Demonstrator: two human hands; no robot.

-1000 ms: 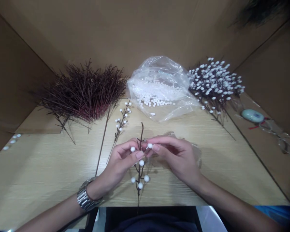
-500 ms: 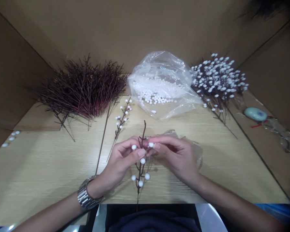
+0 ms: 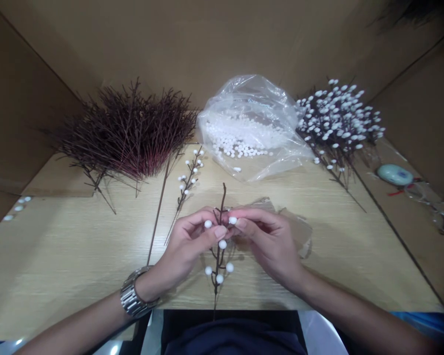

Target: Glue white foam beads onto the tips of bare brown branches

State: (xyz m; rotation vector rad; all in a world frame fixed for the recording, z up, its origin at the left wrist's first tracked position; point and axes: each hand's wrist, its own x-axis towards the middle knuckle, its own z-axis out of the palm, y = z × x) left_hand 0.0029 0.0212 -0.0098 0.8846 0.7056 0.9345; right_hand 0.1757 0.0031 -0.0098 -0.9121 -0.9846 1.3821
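Observation:
My left hand (image 3: 194, 241) pinches a brown artificial twig (image 3: 218, 264) between thumb and fingers, holding it upright over the table. Several white balls sit on the tips of its side branches, mostly on the lower part; the top end is bare. Close to the twig's right side, my right hand (image 3: 270, 236) grips a white ball (image 3: 233, 220) between thumb and index finger. Whether that ball touches a branch tip I cannot tell, as the fingertips cover the spot.
Bare brown twigs (image 3: 129, 133) are heaped at back left. A clear plastic bag (image 3: 251, 128) of white balls stands behind my hands. One balled twig (image 3: 188, 180) lies left of it, and a finished-looking bunch (image 3: 336, 118) rests at right, near glasses (image 3: 429, 197) and a pale green oval object (image 3: 394, 174).
Both hands and the twig appear slightly further right, along with a small shift of the whole view. The grips on the twig and the ball stay the same.

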